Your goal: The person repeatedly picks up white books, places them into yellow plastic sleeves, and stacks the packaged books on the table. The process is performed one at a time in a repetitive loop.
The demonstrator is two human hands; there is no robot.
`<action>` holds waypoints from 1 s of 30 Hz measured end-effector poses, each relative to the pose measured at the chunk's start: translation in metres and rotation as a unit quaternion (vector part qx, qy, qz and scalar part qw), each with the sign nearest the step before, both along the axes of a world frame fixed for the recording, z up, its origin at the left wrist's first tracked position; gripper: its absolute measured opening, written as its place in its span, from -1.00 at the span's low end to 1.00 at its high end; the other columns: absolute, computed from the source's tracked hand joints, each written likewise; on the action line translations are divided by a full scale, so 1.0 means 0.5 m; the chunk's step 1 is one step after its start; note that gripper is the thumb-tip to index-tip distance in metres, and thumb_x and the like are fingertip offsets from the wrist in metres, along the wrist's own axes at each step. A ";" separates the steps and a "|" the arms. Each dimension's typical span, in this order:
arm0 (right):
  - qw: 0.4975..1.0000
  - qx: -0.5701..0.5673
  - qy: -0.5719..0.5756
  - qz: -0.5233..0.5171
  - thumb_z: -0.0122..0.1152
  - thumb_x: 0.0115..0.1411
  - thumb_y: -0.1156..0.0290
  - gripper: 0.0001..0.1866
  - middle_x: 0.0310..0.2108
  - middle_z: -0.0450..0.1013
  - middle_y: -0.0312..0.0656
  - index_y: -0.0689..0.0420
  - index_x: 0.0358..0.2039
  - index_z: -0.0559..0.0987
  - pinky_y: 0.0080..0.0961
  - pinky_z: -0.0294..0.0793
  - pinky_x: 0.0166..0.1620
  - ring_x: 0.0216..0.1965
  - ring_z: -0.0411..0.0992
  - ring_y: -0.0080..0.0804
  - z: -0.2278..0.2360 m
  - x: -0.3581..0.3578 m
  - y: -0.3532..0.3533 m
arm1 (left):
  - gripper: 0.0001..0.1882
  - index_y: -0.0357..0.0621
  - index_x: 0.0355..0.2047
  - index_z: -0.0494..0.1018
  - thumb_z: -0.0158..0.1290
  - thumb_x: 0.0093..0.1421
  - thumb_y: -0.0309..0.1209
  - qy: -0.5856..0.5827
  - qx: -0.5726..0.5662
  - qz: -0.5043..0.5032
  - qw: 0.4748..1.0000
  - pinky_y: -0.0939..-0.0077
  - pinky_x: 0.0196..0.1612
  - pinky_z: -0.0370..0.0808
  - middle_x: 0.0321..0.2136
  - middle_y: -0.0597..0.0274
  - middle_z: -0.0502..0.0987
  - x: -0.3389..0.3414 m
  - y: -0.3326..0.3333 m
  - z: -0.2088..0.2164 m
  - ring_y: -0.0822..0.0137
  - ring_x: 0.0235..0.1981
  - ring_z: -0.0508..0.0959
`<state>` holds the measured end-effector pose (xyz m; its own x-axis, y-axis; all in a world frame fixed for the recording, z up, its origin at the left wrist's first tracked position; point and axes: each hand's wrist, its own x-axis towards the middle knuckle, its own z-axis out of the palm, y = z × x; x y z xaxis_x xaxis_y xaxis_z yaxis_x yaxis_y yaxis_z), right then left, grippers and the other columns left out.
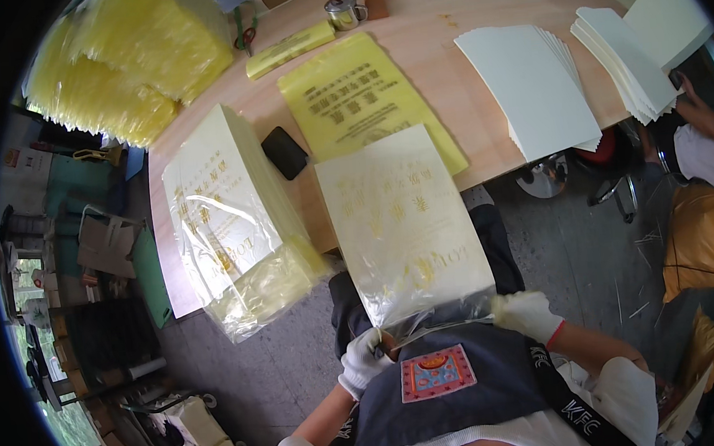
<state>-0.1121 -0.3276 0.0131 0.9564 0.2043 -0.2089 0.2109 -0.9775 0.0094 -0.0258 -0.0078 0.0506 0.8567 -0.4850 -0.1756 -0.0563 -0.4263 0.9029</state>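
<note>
A clear plastic bag [411,219] with gold print lies over the table's near edge, a block of white sheets inside it. Its loose end hangs toward my body. My left hand [364,361], in a white knitted glove, pinches the left corner of that end. At the right corner my right hand [528,317], gloved too, is closed on the plastic. Beneath the bag's far part lies a yellow printed bag [346,90], flat on the table. To the left rests a stack of filled bags [225,204], their loose plastic ends drooping off the near edge.
White sheets lie in a fanned stack [522,84] and a second stack [625,59] on the right. A black phone [284,151], a metal mug [345,12], scissors [245,37] and a heap of yellow bags [126,61] are on the table [433,11]. Another person's arm [705,116] shows at far right.
</note>
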 end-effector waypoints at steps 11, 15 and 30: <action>0.991 0.084 0.064 -0.077 0.02 0.12 0.17 -0.73 -0.63 0.48 -0.03 0.03 -0.57 0.57 -0.10 0.46 -0.43 -0.53 0.50 -0.05 -0.012 0.144 -0.076 | -0.86 -0.13 -0.52 0.32 0.07 -0.10 -0.54 -0.220 0.172 -0.049 0.959 0.14 -0.43 0.41 -0.47 0.05 0.39 0.110 -0.031 -0.104 -0.06 -0.50 0.45; 0.973 0.142 0.064 -0.172 -0.04 0.21 0.16 -0.71 -0.57 0.50 -0.03 0.04 -0.46 0.56 -0.04 0.44 -0.36 -0.48 0.50 0.01 -0.049 0.125 -0.117 | -0.82 -0.17 -0.34 0.37 0.09 0.02 -0.56 -0.146 0.058 0.069 0.985 0.41 -0.37 0.48 -0.43 0.20 0.44 0.072 0.040 -0.169 0.26 -0.50 0.50; 0.293 0.871 0.374 -0.126 0.09 0.31 0.35 -0.69 -0.21 0.53 -0.13 0.16 0.03 0.47 -0.44 0.56 -0.27 -0.31 0.51 -0.38 -0.106 0.538 0.308 | -0.92 -0.12 -0.34 0.43 -0.06 0.26 -0.55 -0.232 -0.305 0.330 0.863 0.50 -0.54 0.34 -0.44 0.29 0.47 0.233 0.169 0.116 0.41 -0.50 0.44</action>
